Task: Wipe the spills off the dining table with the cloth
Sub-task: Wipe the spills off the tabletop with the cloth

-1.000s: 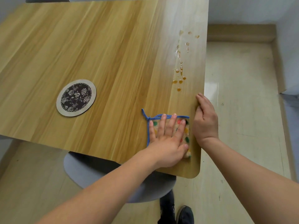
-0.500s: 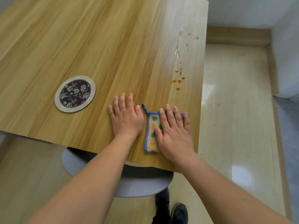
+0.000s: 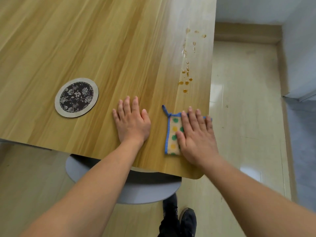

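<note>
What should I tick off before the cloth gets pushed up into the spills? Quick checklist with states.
1. Cloth under control: ok, the right hand lies flat on it, fingers straight.
2. Cloth flat on the dining table: ok, though the hand hides its right part.
3. Spills still to wipe: ok, amber drops run along the right edge, beyond the cloth, apart from it.
4. Path from cloth to spills: ok, bare wood between them.
5. Left hand out of the way: ok, flat on the table left of the cloth, not touching it.
6. Coaster clear of the stroke: ok, far left.
</note>
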A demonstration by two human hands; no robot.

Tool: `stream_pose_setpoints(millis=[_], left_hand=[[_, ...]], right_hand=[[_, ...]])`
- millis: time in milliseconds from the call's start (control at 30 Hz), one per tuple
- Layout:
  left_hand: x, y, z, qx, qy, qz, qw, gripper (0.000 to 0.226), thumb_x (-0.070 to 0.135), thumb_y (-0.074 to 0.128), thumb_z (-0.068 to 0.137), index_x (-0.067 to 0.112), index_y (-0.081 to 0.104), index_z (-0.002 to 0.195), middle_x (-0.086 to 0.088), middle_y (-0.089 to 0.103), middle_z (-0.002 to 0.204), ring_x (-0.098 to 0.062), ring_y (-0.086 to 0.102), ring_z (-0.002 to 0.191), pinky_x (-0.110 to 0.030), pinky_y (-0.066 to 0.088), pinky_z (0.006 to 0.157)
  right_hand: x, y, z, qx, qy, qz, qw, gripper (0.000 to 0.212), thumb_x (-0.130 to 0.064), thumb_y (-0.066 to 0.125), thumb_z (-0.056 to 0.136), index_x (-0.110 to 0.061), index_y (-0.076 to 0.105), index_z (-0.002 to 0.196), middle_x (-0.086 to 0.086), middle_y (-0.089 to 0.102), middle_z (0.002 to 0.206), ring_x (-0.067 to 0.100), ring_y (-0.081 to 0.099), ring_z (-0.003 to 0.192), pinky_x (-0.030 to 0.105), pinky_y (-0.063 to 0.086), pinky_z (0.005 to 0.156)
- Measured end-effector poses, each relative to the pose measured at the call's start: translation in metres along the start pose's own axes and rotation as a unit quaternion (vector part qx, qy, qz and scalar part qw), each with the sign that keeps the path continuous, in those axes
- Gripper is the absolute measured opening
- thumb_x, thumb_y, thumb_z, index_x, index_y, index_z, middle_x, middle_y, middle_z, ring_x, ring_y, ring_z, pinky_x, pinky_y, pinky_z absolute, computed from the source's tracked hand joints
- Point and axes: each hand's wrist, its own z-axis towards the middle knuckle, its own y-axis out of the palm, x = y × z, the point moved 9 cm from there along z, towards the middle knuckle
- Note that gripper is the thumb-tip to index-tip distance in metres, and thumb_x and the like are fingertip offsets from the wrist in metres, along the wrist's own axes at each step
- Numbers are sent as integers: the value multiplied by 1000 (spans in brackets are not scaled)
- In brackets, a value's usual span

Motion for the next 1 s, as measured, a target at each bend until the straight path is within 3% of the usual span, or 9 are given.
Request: stream_pose_setpoints(millis=[167,367,700,833,900,1000], left_hand=[[0,1,1,12,2,3,1000,58,42,27,97,24,20,152,-3,14,160,-22,4,148,-48,1,119],[-2,3,-2,13,-3,6,1000,58,42,27,96,25,20,151,-3,15,160,-22,5,148,-47,1,119],[2,3,0,14,-5,12,1000,58,42,27,96,25,19,151,-2,15,160,-21,4,148,-47,2,119],[-1,2,0,15,-5,11,1000,58,42,28,96,25,20,151,-2,16,159,-22,5,148,-47,2,119],[-1,2,1,14,-5,9,1000,58,41,29,95,25,21,151,-2,17,159,-22,6,147,-48,2,119],[0,1,1,18,-4,8,1000,58,41,31,95,24,24,150,-3,20,158,-23,8,147,-49,5,119]], right_hand=[[15,-12,44,10,13,-14,1000,63,-50,8,98,-21,-9,151,1,-15,159,18,-19,145,42,-15,117],[-1,1,11,11,25,-4,1000,68,-50,0,93,-14,-10,150,6,-17,158,21,-22,144,42,-16,115],[1,-11,71,-7,8,-5,1000,66,-51,10,98,-18,-11,151,4,-19,158,19,-21,144,43,-15,117],[-9,-5,49,-6,-4,18,1000,67,-50,11,99,-15,-12,150,4,-20,158,18,-24,143,40,-17,116],[-20,-1,21,12,-31,11,999,68,-50,14,98,-13,-6,151,6,-13,159,19,-19,145,42,-13,116],[-36,7,-23,11,-88,-2,996,68,-50,24,97,-10,16,151,9,9,159,23,1,148,45,5,117]])
